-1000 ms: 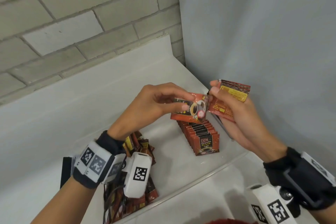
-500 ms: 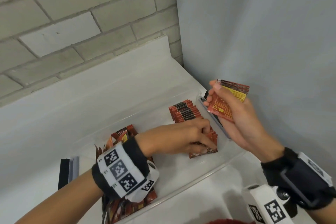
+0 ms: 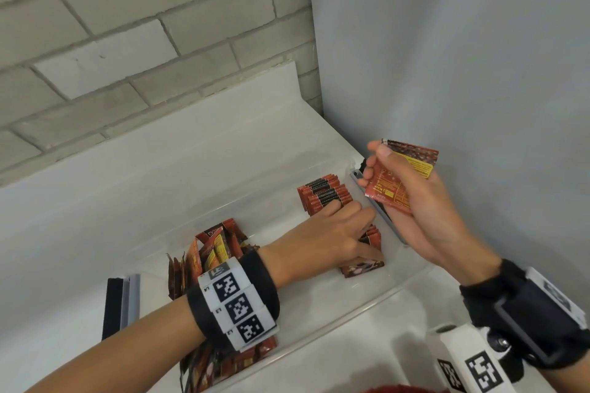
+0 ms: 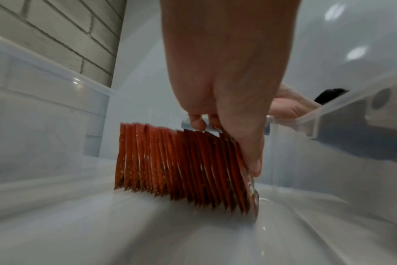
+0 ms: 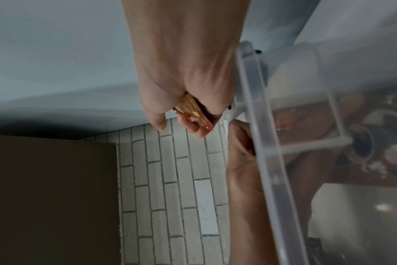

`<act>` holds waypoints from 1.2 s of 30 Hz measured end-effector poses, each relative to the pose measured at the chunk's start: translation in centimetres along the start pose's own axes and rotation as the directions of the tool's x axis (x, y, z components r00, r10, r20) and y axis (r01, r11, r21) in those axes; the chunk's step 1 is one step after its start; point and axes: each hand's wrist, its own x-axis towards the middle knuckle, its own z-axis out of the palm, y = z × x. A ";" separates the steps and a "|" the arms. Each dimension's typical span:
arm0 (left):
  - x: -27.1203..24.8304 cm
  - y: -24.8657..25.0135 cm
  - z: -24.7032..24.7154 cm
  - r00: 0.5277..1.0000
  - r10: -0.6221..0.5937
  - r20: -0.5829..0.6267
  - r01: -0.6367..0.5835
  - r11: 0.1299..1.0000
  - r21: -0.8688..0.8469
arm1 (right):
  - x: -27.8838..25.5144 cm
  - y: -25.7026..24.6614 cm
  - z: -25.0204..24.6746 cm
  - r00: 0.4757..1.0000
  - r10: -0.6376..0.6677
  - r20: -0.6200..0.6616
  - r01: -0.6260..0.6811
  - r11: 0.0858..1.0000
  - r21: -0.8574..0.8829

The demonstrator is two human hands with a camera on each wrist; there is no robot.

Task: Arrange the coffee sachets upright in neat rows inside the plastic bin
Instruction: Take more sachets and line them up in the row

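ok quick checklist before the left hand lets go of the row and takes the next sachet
1. Row of sachets standing on the bin floor: ok, though it leans.
2. Left hand steadying the front sachet: ok.
3. Front sachet will stay up once released: cannot tell.
4. Right hand holds spare sachets: ok.
5. Loose sachet pile in the plastic bin left to sort: not ok.

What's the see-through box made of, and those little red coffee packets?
The bin looks like clear, glossy plastic: the wall shows through it and lights glint on it. The sachets look like thin printed foil or plastic film, with crimped edges; which one is unclear.
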 end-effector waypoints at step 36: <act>-1.6 -3.6 -8.2 0.919 -0.342 -0.196 0.144 0.754 -0.641 | 0.2 0.5 -0.9 0.979 0.089 0.186 -0.053 0.980 -0.193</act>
